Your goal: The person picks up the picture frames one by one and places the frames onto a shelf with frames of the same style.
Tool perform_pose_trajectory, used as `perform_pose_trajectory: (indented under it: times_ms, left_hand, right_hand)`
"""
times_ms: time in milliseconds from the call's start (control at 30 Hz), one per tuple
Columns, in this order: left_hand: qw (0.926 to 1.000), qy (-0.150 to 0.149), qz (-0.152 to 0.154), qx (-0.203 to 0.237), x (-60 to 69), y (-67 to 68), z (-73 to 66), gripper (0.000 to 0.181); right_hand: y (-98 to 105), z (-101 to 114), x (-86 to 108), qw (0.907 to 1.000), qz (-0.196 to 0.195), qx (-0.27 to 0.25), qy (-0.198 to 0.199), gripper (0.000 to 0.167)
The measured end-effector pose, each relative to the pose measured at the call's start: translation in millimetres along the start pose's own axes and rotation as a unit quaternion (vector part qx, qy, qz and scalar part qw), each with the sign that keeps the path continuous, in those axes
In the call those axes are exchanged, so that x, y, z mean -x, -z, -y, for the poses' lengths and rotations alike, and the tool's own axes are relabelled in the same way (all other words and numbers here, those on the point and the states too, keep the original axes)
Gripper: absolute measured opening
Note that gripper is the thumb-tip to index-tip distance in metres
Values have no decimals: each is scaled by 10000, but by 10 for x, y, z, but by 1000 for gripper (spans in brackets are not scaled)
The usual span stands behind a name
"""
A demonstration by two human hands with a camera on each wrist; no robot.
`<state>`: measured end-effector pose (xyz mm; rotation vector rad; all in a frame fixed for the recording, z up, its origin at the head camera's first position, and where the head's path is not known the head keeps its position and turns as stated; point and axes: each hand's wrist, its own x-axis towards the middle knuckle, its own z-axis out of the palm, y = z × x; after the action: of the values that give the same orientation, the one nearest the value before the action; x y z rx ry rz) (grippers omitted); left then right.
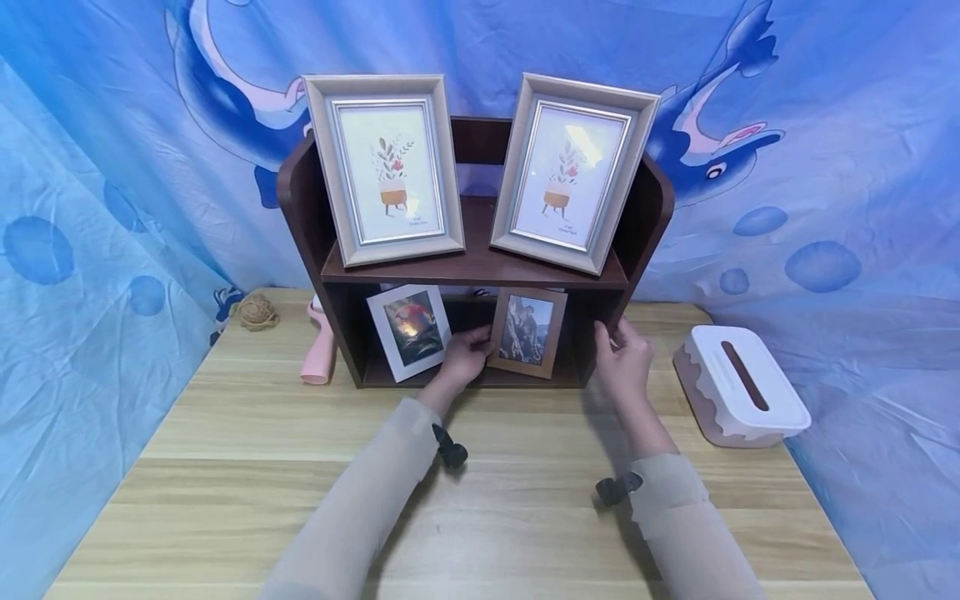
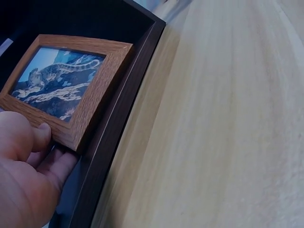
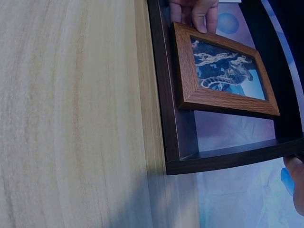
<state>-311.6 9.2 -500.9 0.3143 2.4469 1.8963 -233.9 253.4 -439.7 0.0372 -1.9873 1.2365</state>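
Note:
My left hand (image 1: 465, 358) pinches the lower corner of a brown wooden photo frame (image 2: 102, 95), thumb on its front and fingers behind. The frame holds a picture of a spotted cat and leans on the bottom tier of a dark brown shelf (image 1: 480, 267). At the shelf's right side, my right hand (image 1: 628, 362) holds the side panel near its front edge; part of its grip is hidden. Beside the left hand stands a white photo frame (image 1: 411, 332) with a parrot picture. Two larger silvery frames, a left one (image 1: 388, 171) and a right one (image 1: 573, 175), stand on the upper tier.
A white-lidded tissue box (image 1: 738, 387) sits on the wooden table (image 1: 495, 508) at the right. To the shelf's left lie a pink-handled object (image 1: 319, 350) and a ball of twine (image 1: 257, 312). Blue patterned cloth (image 1: 840, 167) hangs behind and at both sides.

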Motion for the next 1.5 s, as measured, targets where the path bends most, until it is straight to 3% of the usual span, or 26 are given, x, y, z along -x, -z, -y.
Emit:
perform_pose_trajectory:
  times_ms: [133,333,467,667,967,1233,1500]
  left_hand:
    - [9999,39,-116,-119,13,2,-16,35]
    - [9999,74,-61,-143,5,20,-5,36]
    - [9988,4,52,-489,24,41,-1,35]
    - [9933,-405,296,-1041,109,91,-33,37]
    - [9862,-1025,158,-1292,233,175,-108,33]
    - [9754,-1398,88,-1702,394,305,-203,39]
    - [9606,-1707,98,-2190,616,519,-223,41]
  right_hand:
    - [-8,10,-1,10000,-3,-44,-7,11]
    - [-13,7,-1,10000,-21,-51,25,11]
    - [-5,-2,-1,10000,4,-13,-14,12]
    - [13,-2,7,9999,-32,40,-107,11]
    - [7,19,6,9999,1,88,-112,12]
    - [9,21,-1,9999,-123,69,64,11]
    - [2,30,12,9999,-112,61,-28,11]
